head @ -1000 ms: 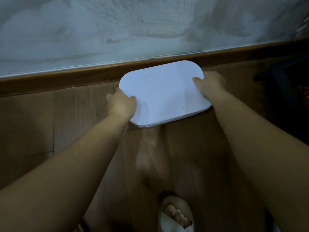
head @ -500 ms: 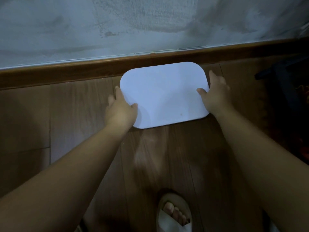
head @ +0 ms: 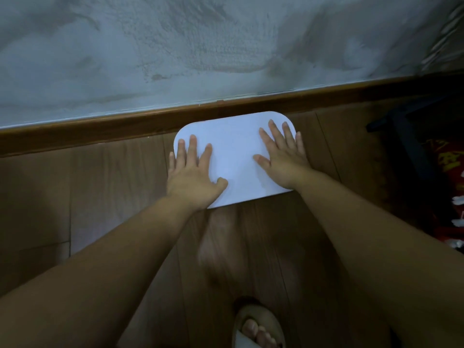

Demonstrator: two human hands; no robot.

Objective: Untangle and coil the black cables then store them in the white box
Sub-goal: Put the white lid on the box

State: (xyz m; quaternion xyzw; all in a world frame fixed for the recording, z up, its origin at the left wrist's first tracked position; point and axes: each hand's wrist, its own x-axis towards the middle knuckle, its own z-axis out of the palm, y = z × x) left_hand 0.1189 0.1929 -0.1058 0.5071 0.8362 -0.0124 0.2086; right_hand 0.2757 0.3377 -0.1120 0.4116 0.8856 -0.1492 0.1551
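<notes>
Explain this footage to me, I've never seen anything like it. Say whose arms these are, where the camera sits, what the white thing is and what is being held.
There is no machine here. These are a person's two bare arms, filmed by one wide-angle camera worn on their head, looking forward and down. The white box sits on a wooden floor, close by the skirting board of a grey wall. Its flat top faces up. The left hand and right hand lie flat on that top with fingers straight, so nothing is gripped. No black cables show, and the box's inside cannot be seen. At the bottom is the person's foot in a sandal.
</notes>
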